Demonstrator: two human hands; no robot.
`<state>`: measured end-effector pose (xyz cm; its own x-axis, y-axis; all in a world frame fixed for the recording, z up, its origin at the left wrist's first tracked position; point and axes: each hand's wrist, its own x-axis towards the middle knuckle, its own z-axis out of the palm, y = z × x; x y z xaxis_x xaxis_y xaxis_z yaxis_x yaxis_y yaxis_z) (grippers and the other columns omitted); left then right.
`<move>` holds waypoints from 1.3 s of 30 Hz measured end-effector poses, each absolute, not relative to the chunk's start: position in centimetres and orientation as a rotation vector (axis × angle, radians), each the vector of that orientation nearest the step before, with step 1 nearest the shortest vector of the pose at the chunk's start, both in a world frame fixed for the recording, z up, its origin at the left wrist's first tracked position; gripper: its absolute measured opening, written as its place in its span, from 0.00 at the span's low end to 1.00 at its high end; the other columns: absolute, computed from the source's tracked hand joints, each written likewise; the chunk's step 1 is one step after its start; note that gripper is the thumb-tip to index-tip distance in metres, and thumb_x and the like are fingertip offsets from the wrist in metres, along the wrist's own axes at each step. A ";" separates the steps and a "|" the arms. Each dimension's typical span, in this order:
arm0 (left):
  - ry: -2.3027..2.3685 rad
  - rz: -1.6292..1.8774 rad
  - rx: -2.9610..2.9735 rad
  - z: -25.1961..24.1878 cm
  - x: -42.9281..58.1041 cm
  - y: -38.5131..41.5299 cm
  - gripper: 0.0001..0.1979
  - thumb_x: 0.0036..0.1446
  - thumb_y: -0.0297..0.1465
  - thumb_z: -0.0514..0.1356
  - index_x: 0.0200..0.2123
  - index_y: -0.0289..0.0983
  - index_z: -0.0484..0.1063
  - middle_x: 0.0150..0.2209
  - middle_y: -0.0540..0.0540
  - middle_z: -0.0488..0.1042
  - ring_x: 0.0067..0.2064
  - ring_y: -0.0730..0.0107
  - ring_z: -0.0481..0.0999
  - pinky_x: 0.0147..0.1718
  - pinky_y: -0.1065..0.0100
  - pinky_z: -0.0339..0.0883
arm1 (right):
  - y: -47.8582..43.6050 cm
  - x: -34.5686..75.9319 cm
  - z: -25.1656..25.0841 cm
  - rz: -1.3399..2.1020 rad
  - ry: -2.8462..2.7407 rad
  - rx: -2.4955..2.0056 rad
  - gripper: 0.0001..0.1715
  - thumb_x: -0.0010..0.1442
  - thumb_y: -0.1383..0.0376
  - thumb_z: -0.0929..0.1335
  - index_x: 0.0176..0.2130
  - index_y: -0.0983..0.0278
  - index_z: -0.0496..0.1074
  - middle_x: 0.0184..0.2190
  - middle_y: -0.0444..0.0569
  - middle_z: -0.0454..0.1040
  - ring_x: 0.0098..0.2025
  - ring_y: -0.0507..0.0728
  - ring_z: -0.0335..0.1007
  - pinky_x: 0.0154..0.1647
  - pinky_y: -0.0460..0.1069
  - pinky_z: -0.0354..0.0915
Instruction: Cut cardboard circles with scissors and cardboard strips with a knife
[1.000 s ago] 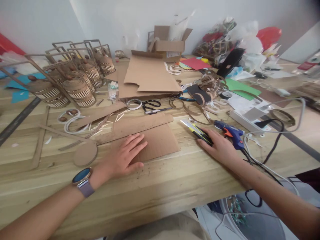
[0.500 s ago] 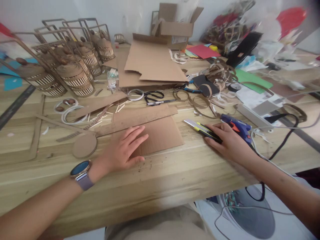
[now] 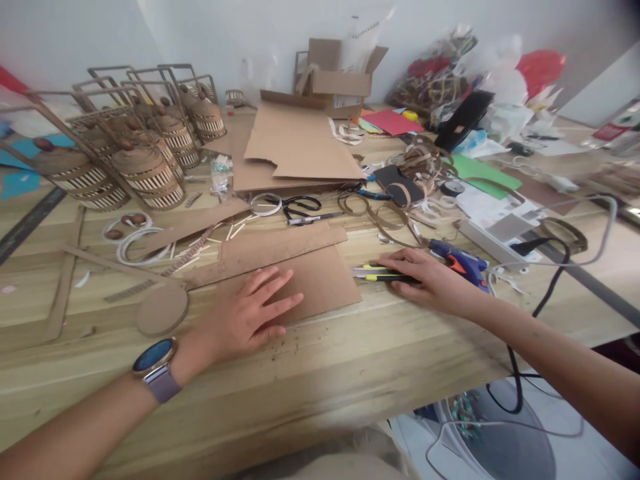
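Observation:
My left hand (image 3: 253,310), with a watch (image 3: 155,360) on its wrist, lies flat with fingers spread on a brown cardboard sheet (image 3: 327,277). Across the sheet's far side runs a long cardboard strip (image 3: 285,250). My right hand (image 3: 425,280) is closed around a yellow and black utility knife (image 3: 383,272), which rests low over the table. Its blade points left and ends close to the sheet's right edge; whether they touch I cannot tell. Just beyond the right hand lies a blue glue gun (image 3: 460,263). A round cardboard disc (image 3: 163,310) sits left of my left hand.
Several lantern-like barrels with frames (image 3: 147,173) crowd the back left. Larger cardboard pieces (image 3: 305,147) lie behind the strip, near black-handled scissors (image 3: 303,210). A power strip (image 3: 493,240) and cables stand at right. Below the table edge is a bin (image 3: 520,427).
My right hand has moved left with the utility knife, bringing the blade close to the cardboard sheet. My left hand stays on the sheet, fingers a little wider apart. The camera view has shifted slightly.

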<state>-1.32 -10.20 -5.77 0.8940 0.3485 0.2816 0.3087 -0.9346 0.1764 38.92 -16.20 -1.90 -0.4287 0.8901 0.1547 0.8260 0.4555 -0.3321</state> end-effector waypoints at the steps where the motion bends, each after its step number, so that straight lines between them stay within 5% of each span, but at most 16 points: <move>1: 0.504 0.458 2.938 -5.8 -1.3 -10.2 0.27 0.72 0.43 0.50 0.70 0.45 0.58 0.72 0.35 0.56 0.71 0.44 0.54 0.64 0.38 0.57 | -16.2 38.9 -1.7 0.316 -2.414 -1.450 0.26 0.65 0.64 0.66 0.61 0.60 0.74 0.48 0.57 0.76 0.49 0.66 0.74 0.51 0.61 0.71; 8: 0.488 0.366 3.003 -5.2 -0.8 -10.0 0.22 0.72 0.39 0.49 0.66 0.45 0.66 0.68 0.36 0.64 0.67 0.45 0.59 0.61 0.40 0.63 | -17.2 39.6 -1.2 0.427 -2.506 -1.435 0.27 0.64 0.64 0.66 0.61 0.58 0.73 0.50 0.57 0.75 0.52 0.67 0.73 0.54 0.61 0.69; 14: 0.529 0.157 3.095 -3.8 2.3 -10.2 0.26 0.70 0.47 0.49 0.66 0.48 0.66 0.61 0.33 0.70 0.60 0.44 0.68 0.57 0.42 0.66 | -18.1 39.6 -2.2 0.490 -2.496 -1.447 0.28 0.65 0.64 0.65 0.63 0.60 0.72 0.50 0.58 0.74 0.53 0.66 0.72 0.54 0.61 0.68; 20: 0.454 0.070 3.036 -4.5 6.8 -9.5 0.28 0.72 0.46 0.46 0.71 0.49 0.56 0.73 0.41 0.54 0.72 0.43 0.52 0.67 0.42 0.48 | -18.1 39.2 -2.2 0.470 -2.509 -1.435 0.28 0.64 0.65 0.65 0.62 0.63 0.72 0.50 0.59 0.75 0.52 0.66 0.71 0.54 0.60 0.68; 27: 0.480 0.118 2.961 -5.1 7.4 -8.3 0.28 0.72 0.46 0.46 0.71 0.47 0.56 0.74 0.38 0.53 0.72 0.38 0.50 0.66 0.35 0.45 | -17.1 39.4 -2.1 0.470 -2.477 -1.437 0.27 0.63 0.65 0.66 0.61 0.60 0.73 0.48 0.57 0.75 0.51 0.65 0.72 0.53 0.60 0.69; 39: 0.515 0.186 2.919 -5.7 7.2 -8.5 0.28 0.71 0.46 0.48 0.71 0.46 0.57 0.73 0.41 0.55 0.73 0.43 0.49 0.69 0.39 0.40 | -17.9 40.3 -2.1 0.486 -2.487 -1.445 0.28 0.64 0.65 0.66 0.63 0.60 0.71 0.47 0.57 0.74 0.49 0.65 0.72 0.51 0.59 0.70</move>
<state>7.21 -8.49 -5.67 0.9325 0.3492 0.0925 0.3279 -0.9256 0.1892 40.30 -17.85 -2.11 -0.4903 0.8711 0.0268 0.7970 0.4606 -0.3907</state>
